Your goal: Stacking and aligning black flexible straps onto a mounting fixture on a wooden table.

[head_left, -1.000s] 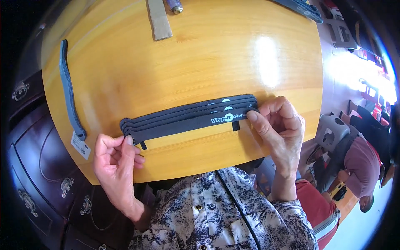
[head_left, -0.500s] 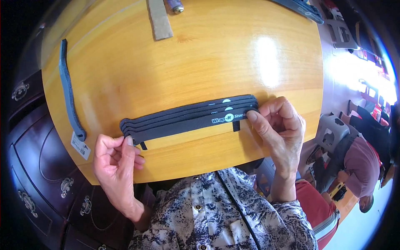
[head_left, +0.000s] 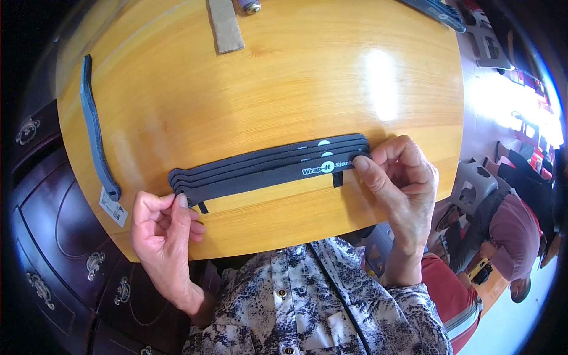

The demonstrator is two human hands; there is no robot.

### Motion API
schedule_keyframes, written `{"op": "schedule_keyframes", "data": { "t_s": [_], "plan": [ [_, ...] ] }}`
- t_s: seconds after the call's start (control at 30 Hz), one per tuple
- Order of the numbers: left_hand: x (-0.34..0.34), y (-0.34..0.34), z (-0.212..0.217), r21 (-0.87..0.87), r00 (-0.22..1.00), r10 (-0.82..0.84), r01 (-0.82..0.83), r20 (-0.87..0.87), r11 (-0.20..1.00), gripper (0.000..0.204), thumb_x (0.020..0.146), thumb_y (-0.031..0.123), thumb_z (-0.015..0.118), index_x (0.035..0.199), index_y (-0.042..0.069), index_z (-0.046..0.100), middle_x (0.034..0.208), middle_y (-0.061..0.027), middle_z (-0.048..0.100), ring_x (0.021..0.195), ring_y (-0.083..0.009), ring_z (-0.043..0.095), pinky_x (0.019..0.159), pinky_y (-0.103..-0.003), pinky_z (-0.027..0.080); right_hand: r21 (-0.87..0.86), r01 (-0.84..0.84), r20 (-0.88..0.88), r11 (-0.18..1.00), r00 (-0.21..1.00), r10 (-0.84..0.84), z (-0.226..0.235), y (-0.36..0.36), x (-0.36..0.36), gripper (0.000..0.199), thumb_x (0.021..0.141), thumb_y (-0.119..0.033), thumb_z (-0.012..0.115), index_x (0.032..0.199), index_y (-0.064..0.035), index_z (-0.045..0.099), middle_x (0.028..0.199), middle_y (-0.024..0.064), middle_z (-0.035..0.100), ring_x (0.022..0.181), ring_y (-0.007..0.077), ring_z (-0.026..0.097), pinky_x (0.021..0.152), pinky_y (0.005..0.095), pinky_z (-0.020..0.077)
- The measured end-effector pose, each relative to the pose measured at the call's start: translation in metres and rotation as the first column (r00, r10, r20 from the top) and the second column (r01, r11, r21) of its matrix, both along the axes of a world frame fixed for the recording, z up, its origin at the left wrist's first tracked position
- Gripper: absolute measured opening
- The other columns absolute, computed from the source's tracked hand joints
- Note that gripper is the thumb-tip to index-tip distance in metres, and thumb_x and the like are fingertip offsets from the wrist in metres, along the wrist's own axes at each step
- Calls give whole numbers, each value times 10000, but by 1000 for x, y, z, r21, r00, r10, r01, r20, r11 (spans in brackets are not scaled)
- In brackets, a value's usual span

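In front of me several long black fabric straps (head_left: 254, 179) lie fanned in overlapping rows on the wooden table, with white printing near their right ends. My left hand (head_left: 163, 231) pinches the left end of the nearest strap between thumb and forefinger, its other fingers curled. At the opposite end, my right hand (head_left: 405, 192) closes thumb and forefinger on the same strap, hiding its tip. Two short black tabs stick out from under the nearest strap's front edge.
A single dark strap (head_left: 93, 121) lies along the table's left side, with a white label (head_left: 112, 207) at its near end. At the far edge are a cardboard strip (head_left: 226, 26) and a small can (head_left: 251, 6). More dark straps (head_left: 435, 12) lie at the far right corner.
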State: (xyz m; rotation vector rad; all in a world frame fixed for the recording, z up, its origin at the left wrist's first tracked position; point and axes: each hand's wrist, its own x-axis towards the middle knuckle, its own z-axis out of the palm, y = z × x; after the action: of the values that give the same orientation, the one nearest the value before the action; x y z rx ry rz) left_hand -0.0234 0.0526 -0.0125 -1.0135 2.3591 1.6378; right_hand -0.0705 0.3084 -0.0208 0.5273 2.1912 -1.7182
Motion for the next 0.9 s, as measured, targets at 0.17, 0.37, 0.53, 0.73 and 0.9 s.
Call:
{"op": "schedule_keyframes", "data": {
  "t_s": [0.17, 0.37, 0.53, 0.73, 0.9],
  "plan": [
    [-1, 1, 0, 10, 1000, -4, 4, 9, 1000, 160, 875, 48, 631, 839, 34, 475, 645, -63, 581, 496, -81, 539, 437, -188, 421, 11, 4, 8, 1000, 1000, -4, -1, 0, 0, 189, 786, -54, 740, 746, -15, 560, 638, -44, 519, 574, 6, 451, 500, 161, 355],
    [-2, 2, 1, -13, 1000, 6, -6, 24, 1000, 162, 875, 46, 631, 838, 34, 474, 647, -63, 581, 493, -78, 533, 438, -186, 419, 24, -3, 29, 1000, 1000, 2, 2, 1, -2, 189, 781, -59, 743, 746, -17, 562, 640, -39, 519, 573, 8, 451, 498, 165, 356],
    [-1, -1, 1, -1, 1000, -23, 23, 15, 1000, 165, 878, 56, 632, 836, 37, 474, 616, -42, 549, 483, -72, 519, 432, -184, 408, 48, -1, 55, 999, 998, -2, 5, -2, -4, 194, 781, -68, 741, 742, -14, 559, 634, -39, 517, 556, 10, 442, 486, 172, 354],
    [-4, -2, 5, 20, 994, -39, 37, 100, 999, 160, 883, 63, 628, 854, 38, 473, 612, -24, 535, 476, -57, 503, 412, -168, 365, 269, -133, 41, 954, 991, 126, 14, -3, -17, 195, 764, -72, 742, 771, -27, 552, 559, -2, 517, 498, 31, 465, 443, 196, 352],
    [-7, 1, 7, 27, 998, -42, 41, 37, 999, 136, 885, 57, 621, 923, 35, 492, 614, -18, 540, 459, -48, 493, 404, -163, 350, 208, -266, 125, 941, 962, 244, 17, 3, -30, 228, 780, -75, 741, 879, -49, 538, 590, -18, 546, 467, 12, 470, 374, 159, 340]
  ]
}}
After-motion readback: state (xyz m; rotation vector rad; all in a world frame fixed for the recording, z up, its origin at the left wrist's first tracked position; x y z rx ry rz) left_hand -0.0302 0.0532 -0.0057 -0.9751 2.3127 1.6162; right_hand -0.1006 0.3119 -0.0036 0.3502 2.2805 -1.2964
